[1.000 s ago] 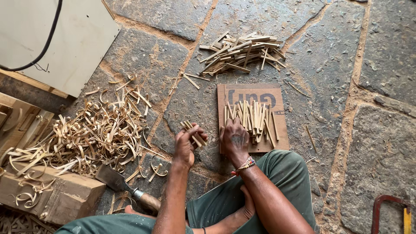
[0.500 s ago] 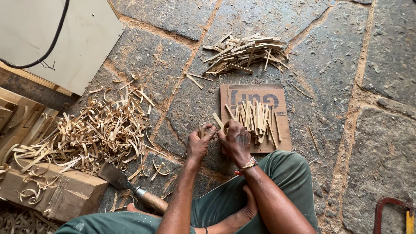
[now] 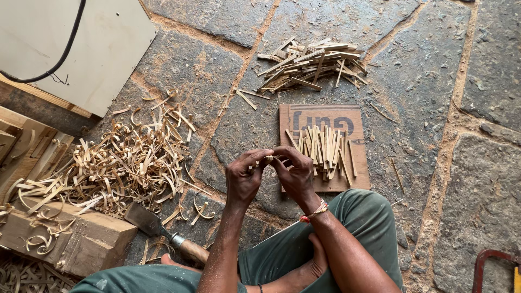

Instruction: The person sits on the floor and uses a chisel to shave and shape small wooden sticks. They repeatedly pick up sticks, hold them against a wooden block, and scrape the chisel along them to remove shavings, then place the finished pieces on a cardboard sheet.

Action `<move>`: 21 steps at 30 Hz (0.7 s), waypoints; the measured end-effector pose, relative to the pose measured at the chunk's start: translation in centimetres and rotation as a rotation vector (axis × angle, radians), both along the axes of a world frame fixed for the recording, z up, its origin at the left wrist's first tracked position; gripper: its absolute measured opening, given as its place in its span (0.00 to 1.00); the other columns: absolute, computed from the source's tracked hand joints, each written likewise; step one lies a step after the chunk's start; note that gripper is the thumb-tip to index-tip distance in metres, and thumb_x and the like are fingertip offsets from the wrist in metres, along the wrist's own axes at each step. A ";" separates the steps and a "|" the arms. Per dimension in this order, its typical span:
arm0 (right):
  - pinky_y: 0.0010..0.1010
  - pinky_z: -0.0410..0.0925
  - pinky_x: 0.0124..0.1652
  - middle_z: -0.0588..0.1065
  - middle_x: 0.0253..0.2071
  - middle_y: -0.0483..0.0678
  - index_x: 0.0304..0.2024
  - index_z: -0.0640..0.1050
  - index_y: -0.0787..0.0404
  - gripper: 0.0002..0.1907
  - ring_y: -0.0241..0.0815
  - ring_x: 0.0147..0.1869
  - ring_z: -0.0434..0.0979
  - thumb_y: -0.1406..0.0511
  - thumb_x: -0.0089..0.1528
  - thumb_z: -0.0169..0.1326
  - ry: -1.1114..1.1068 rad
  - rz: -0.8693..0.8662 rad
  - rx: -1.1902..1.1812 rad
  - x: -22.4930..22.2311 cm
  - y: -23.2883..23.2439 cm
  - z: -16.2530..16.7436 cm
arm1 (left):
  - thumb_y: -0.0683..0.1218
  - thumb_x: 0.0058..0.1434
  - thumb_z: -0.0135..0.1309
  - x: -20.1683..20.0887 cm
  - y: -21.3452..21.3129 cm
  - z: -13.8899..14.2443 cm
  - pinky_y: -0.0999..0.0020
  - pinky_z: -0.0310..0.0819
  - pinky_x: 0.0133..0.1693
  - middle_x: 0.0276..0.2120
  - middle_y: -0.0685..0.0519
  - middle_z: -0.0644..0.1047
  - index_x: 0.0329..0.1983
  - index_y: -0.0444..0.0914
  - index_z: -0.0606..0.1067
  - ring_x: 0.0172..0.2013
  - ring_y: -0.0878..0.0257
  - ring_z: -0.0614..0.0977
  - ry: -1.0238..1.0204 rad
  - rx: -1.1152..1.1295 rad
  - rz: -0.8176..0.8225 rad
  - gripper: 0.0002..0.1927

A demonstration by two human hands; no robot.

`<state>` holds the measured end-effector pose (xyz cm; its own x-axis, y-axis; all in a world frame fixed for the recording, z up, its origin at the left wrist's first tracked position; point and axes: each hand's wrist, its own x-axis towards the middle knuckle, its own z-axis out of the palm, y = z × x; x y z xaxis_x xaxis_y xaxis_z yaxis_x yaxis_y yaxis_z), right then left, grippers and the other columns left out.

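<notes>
Rough grey stone slabs point(image 3: 467, 179) with sandy joints make up the floor, and the person sits on it cross-legged in green trousers point(image 3: 353, 228), working just above the knees. Both hands meet in the middle of the view: the left hand point(image 3: 244, 176) and the right hand point(image 3: 296, 173) press fingertip to fingertip, closed together on a small bundle of pale sticks point(image 3: 266, 159) that barely shows between the fingers. How many sticks are in it cannot be told.

Open stone lies to the right of the grip and beyond it, with only a few stray slivers there. Directly past the right hand, nearly touching its knuckles, a piece of brown cardboard point(image 3: 347, 116) lies flat and carries a row of cut sticks point(image 3: 325, 149) laid roughly side by side. Farther out from the cardboard sits a loose heap of thicker wood pieces point(image 3: 312, 62).

Left of the grip the floor is crowded: a wide tangle of curled shavings point(image 3: 116, 163) spreads to a wooden block point(image 3: 81, 239), and a chopping blade point(image 3: 144, 220) with a round wooden handle point(image 3: 192, 250) lies near the left forearm, pointing toward the block. A pale board point(image 3: 103, 49) with a black cable point(image 3: 51, 68) across it leans at the far left corner. At the near right edge a red metal frame point(image 3: 491, 263) juts in, well apart from the hands.

Both forearms rise from the lap and converge; the wrists are bent inward, thumbs uppermost, and a beaded bracelet point(image 3: 315, 210) circles the right wrist.
</notes>
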<state>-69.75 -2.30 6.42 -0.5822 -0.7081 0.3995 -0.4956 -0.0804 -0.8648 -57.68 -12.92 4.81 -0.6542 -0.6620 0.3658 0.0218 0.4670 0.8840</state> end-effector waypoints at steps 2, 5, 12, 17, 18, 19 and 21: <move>0.27 0.78 0.38 0.84 0.40 0.49 0.45 0.82 0.59 0.07 0.36 0.40 0.87 0.67 0.65 0.61 0.036 -0.030 0.036 0.0 0.1 -0.2 | 0.36 0.63 0.57 0.1 0.0 0.3 0.77 0.84 0.32 0.48 0.54 0.84 0.50 0.47 0.82 0.36 0.71 0.86 0.002 -0.034 -0.007 0.16; 0.27 0.77 0.38 0.84 0.38 0.48 0.44 0.82 0.59 0.06 0.36 0.39 0.87 0.66 0.65 0.61 0.037 -0.037 0.060 -0.1 0.4 -0.8 | 0.36 0.64 0.56 0.1 0.1 0.2 0.75 0.85 0.33 0.47 0.54 0.84 0.50 0.46 0.82 0.36 0.69 0.86 -0.009 -0.093 0.008 0.15; 0.25 0.71 0.22 0.82 0.38 0.56 0.44 0.81 0.63 0.06 0.36 0.27 0.79 0.67 0.68 0.56 0.301 -0.353 0.406 -2.6 1.4 -3.3 | 0.49 0.73 0.53 -0.2 -0.4 -2.8 0.73 0.69 0.18 0.32 0.47 0.79 0.46 0.41 0.80 0.21 0.68 0.73 -0.261 0.503 0.214 0.09; 0.26 0.63 0.13 0.78 0.34 0.60 0.38 0.80 0.69 0.08 0.39 0.18 0.71 0.67 0.67 0.58 0.504 -0.410 0.761 -3.0 1.4 -5.5 | 0.47 0.71 0.46 0.1 -1.6 -4.8 0.74 0.61 0.18 0.32 0.50 0.82 0.45 0.37 0.81 0.19 0.70 0.70 -0.049 1.100 0.210 0.14; 0.26 0.62 0.14 0.78 0.32 0.59 0.35 0.79 0.68 0.10 0.39 0.19 0.70 0.66 0.68 0.58 0.521 -0.408 0.789 -3.0 1.4 -5.7 | 0.47 0.71 0.42 0.1 -1.6 -4.9 0.73 0.64 0.20 0.32 0.50 0.83 0.45 0.37 0.81 0.20 0.70 0.72 -0.023 1.111 0.183 0.16; 0.25 0.63 0.15 0.78 0.32 0.58 0.35 0.80 0.67 0.08 0.38 0.20 0.71 0.67 0.67 0.58 0.480 -0.405 0.789 -3.0 1.3 -5.7 | 0.46 0.71 0.39 0.0 -1.6 -4.8 0.73 0.68 0.22 0.32 0.50 0.84 0.45 0.38 0.80 0.21 0.69 0.74 0.004 1.121 0.156 0.17; 0.23 0.65 0.17 0.78 0.33 0.56 0.36 0.80 0.65 0.05 0.37 0.21 0.72 0.68 0.65 0.58 0.399 -0.395 0.793 -2.9 1.3 -5.3 | 0.46 0.69 0.38 -0.2 -1.4 -4.3 0.67 0.77 0.30 0.30 0.49 0.84 0.45 0.37 0.79 0.25 0.66 0.81 0.069 1.191 0.108 0.17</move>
